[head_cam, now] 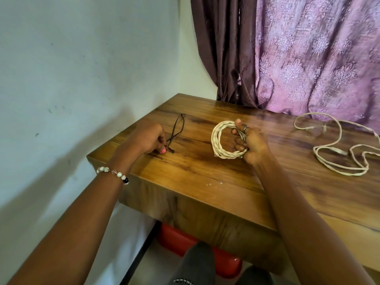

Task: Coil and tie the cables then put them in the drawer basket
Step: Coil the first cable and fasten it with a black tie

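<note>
Head view: coiled cream cable [226,140] gripped by right hand [249,144]; black tie string [175,130] pinched by left hand [149,138] on wooden table [205,171]. No readable writing.

Place: a room in a home, likely a bedroom or living corner.
Landmark: a wooden table [205,171] with a thick glossy top, pushed into the corner.
Behind the table: patterned purple curtains [318,54] hang in folds down to its back edge.
Left of the table: a pale painted wall [82,68], scuffed and marked.
Under the table: a red plastic basin [176,239] on a light floor, beside a black metal frame [144,249].
</note>
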### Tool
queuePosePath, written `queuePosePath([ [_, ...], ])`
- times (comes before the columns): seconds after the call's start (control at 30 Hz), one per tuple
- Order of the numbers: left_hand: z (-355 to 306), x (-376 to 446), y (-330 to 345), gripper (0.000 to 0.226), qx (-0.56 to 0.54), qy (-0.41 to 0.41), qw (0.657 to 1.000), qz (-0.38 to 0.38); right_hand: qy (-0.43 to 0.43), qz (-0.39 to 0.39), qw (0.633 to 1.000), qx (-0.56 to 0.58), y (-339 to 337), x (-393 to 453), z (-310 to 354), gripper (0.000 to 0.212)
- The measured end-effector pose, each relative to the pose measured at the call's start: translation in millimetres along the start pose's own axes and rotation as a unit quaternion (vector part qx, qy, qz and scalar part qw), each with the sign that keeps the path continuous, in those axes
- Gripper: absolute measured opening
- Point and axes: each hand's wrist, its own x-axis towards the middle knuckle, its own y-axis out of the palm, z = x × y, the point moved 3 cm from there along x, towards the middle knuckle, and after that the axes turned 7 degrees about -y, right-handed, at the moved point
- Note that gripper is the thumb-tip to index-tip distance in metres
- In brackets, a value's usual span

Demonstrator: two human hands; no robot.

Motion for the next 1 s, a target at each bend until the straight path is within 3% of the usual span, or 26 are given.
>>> queuePosePath([
  [0.23,-7.2,-5.5,-6.6,0.01,0.064,0.033,0.996,-0.046,-0.005,-0.011,1.0,0.002,-2.5,-4.4,2.5,0.018],
  [0.43,-4.8,4.3,-27.3,0.009,-0.06,0.027,0.996,-0.065,0.003,0.0,1.0,0.012,-4.1,-3.7,2.1,0.018],
  [0.63,-16.5,6.3,-60.6,0.017,-0.163,0.019,0.986,-0.039,0.001,0.001,1.0,0.01,-3.5,-3.6,3.8,0.019],
  [0.87,-35.5,1.9,-80.1,0.015,-0.406,0.007,0.914,0.0,0.009,0.007,1.0,0.013,-4.6,-2.6,3.9,0.019],
  [1.0,-54.7,6.0,-72.1,0.012,-0.519,-0.008,0.854,0.023,0.001,-0.034,0.999,0.0,-8.2,-3.9,10.8,0.016],
])
